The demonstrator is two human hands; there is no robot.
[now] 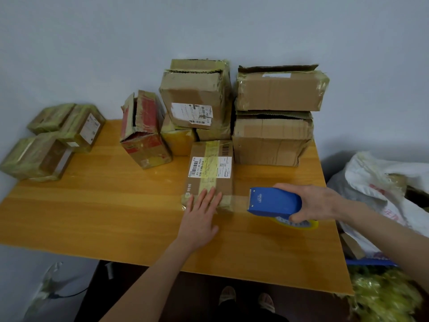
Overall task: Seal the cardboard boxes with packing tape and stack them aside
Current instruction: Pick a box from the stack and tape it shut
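Observation:
A flat cardboard box (210, 168) with a white shipping label lies on the wooden table (116, 210) in front of me. My left hand (201, 213) presses flat on its near end, fingers straight. My right hand (318, 202) grips a blue tape dispenser (274, 202) with a yellowish tape roll, just right of the box. A clear strip of tape (240, 201) stretches from the dispenser to the box's near end.
Three taped boxes (53, 140) sit stacked at the table's left end. Several open or worn boxes (197, 101) are piled against the wall, with two large ones (276, 115) stacked at right. A white sack (383, 187) and yellow tape scraps (383, 296) lie right of the table.

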